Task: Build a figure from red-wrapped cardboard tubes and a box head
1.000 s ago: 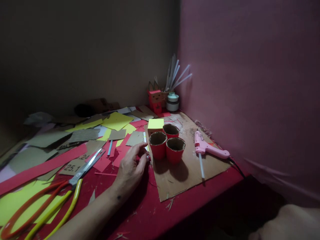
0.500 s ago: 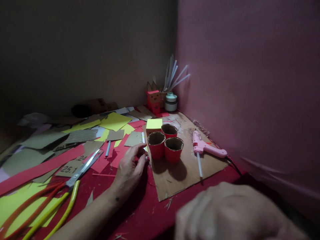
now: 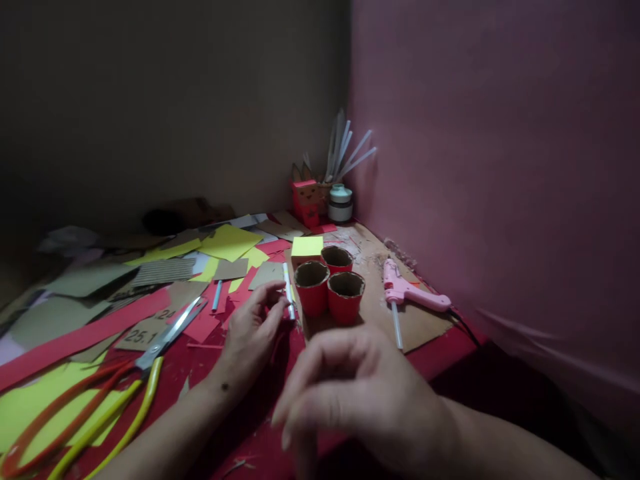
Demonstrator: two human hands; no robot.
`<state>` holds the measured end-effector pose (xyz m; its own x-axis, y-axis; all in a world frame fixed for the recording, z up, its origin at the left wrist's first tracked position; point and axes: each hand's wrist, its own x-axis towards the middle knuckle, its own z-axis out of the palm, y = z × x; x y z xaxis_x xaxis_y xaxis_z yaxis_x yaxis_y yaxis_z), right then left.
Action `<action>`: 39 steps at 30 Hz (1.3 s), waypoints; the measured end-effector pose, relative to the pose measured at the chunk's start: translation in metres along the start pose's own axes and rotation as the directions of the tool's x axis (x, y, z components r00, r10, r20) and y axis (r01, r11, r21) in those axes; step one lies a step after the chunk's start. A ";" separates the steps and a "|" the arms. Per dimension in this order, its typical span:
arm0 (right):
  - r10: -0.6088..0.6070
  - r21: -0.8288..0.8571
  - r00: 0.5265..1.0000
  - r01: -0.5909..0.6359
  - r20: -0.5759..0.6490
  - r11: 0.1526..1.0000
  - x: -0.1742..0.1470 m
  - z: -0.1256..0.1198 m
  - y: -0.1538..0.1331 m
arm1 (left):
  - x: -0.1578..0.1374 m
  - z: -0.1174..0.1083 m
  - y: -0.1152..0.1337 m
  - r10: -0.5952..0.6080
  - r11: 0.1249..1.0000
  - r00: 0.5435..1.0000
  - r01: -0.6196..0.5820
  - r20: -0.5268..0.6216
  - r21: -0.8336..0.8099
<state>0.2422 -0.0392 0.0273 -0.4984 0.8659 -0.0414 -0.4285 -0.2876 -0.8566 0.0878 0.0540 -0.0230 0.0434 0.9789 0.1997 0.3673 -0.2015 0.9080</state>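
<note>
My left hand [image 3: 253, 330] rests on the red tabletop with its fingers loosely bent and nothing in them. Its fingertips lie beside a thin white stick [image 3: 289, 291], close to three red paper-covered cardboard cups. Those are a front left cup [image 3: 313, 297], a front right cup [image 3: 345, 303] and a rear cup [image 3: 345, 261], clustered on a brown cardboard sheet [image 3: 425, 320]. Nearer the camera, my right hand [image 3: 360, 393] hovers, slightly blurred, its fingers curving down and a gap between thumb and forefinger. No object shows in it.
Large scissors [image 3: 150, 360] with red and yellow handles lie open at left among paper and cardboard scraps. A pink glue gun [image 3: 410, 291] sits at right. Yellow sticky notes [image 3: 307, 248] are behind the cups. A red cardboard figure [image 3: 306, 200] and a lidded jar [image 3: 341, 203] stand at the back.
My right hand has come up from the lower right toward the middle, in front of the cups. My left hand has shifted slightly left, away from the white stick.
</note>
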 end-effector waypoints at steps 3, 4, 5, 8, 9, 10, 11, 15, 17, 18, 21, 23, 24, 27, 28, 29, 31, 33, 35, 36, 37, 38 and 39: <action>0.049 0.255 0.999 -0.044 -0.016 0.966 0.021 -0.007 0.003 | 0.000 -0.016 0.022 -0.048 0.979 0.995 0.029 -0.092 -0.200; 0.088 0.333 0.996 -0.071 -0.035 0.940 0.026 -0.010 0.006 | -0.002 -0.024 0.030 -0.044 0.972 0.992 0.016 -0.115 -0.233; 0.128 0.398 0.991 -0.102 -0.038 0.912 0.030 -0.012 0.011 | -0.006 -0.031 0.039 -0.034 0.967 0.993 0.004 -0.116 -0.254; 0.212 0.527 0.977 -0.178 -0.005 0.831 0.036 -0.014 0.022 | -0.020 -0.049 0.057 0.012 0.969 0.999 -0.004 0.032 -0.246; 0.225 0.551 0.974 -0.195 0.014 0.811 0.037 -0.014 0.025 | -0.025 -0.052 0.060 0.025 0.973 0.994 -0.001 0.102 -0.230; 0.233 0.570 0.972 -0.210 0.034 0.794 0.037 -0.013 0.027 | -0.029 -0.054 0.062 0.033 0.976 0.986 0.004 0.164 -0.217; 0.236 0.586 0.970 -0.222 0.053 0.779 0.037 -0.011 0.028 | -0.033 -0.054 0.063 0.034 0.978 0.976 0.012 0.215 -0.208; 0.208 0.608 0.974 -0.218 0.088 0.763 0.038 -0.007 0.031 | -0.040 -0.049 0.059 0.019 0.980 0.953 0.043 0.303 -0.196; 0.200 0.598 0.977 -0.207 0.079 0.774 0.038 -0.007 0.033 | -0.039 -0.048 0.056 0.010 0.976 0.946 0.061 0.324 -0.208; 0.199 0.590 0.977 -0.202 0.072 0.782 0.038 -0.007 0.034 | -0.039 -0.048 0.056 0.006 0.974 0.943 0.070 0.332 -0.217; 0.194 0.553 0.980 -0.181 0.036 0.813 0.038 -0.007 0.038 | -0.038 -0.050 0.056 0.011 0.980 0.939 0.058 0.344 -0.191; 0.182 0.520 0.983 -0.158 0.005 0.839 0.038 -0.007 0.042 | -0.038 -0.051 0.058 0.028 0.991 0.940 0.019 0.340 -0.135; 0.172 0.503 0.985 -0.142 -0.014 0.853 0.038 -0.007 0.044 | -0.039 -0.052 0.059 0.030 0.995 0.940 0.006 0.340 -0.104; 0.132 0.456 0.988 -0.078 -0.086 0.886 0.038 -0.006 0.050 | -0.042 -0.052 0.060 -0.015 0.997 0.927 0.045 0.375 -0.070; 0.124 0.445 0.987 -0.065 -0.104 0.893 0.039 -0.006 0.052 | -0.043 -0.052 0.059 -0.040 0.992 0.916 0.083 0.400 -0.093; 0.118 0.438 0.986 -0.057 -0.115 0.897 0.039 -0.006 0.053 | -0.045 -0.051 0.058 -0.061 0.983 0.903 0.128 0.425 -0.129; 0.114 0.433 0.986 -0.052 -0.119 0.900 0.039 -0.006 0.055 | -0.046 -0.049 0.054 -0.091 0.953 0.883 0.211 0.460 -0.216; 0.111 0.434 0.987 -0.051 -0.115 0.900 0.040 -0.007 0.054 | -0.047 -0.047 0.050 -0.117 0.931 0.877 0.260 0.466 -0.256; 0.112 0.444 0.989 -0.058 -0.098 0.894 0.040 -0.008 0.053 | -0.048 -0.046 0.048 -0.136 0.919 0.870 0.289 0.474 -0.267; 0.117 0.452 0.990 -0.068 -0.081 0.889 0.040 -0.008 0.053 | -0.047 -0.046 0.048 -0.145 0.914 0.863 0.304 0.485 -0.268; 0.124 0.463 0.990 -0.081 -0.061 0.883 0.040 -0.008 0.052 | -0.047 -0.046 0.048 -0.155 0.909 0.855 0.319 0.495 -0.267; 0.131 0.474 0.991 -0.096 -0.040 0.875 0.040 -0.008 0.052 | -0.046 -0.046 0.048 -0.163 0.904 0.848 0.333 0.504 -0.268; 0.137 0.486 0.990 -0.110 -0.022 0.867 0.040 -0.008 0.051 | -0.045 -0.047 0.048 -0.168 0.898 0.846 0.343 0.507 -0.275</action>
<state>0.2063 -0.0162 -0.0224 -0.5360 0.8269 -0.1698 -0.6833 -0.5431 -0.4880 0.0600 -0.0012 0.0290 0.4457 0.8789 -0.1701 0.0895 0.1453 0.9853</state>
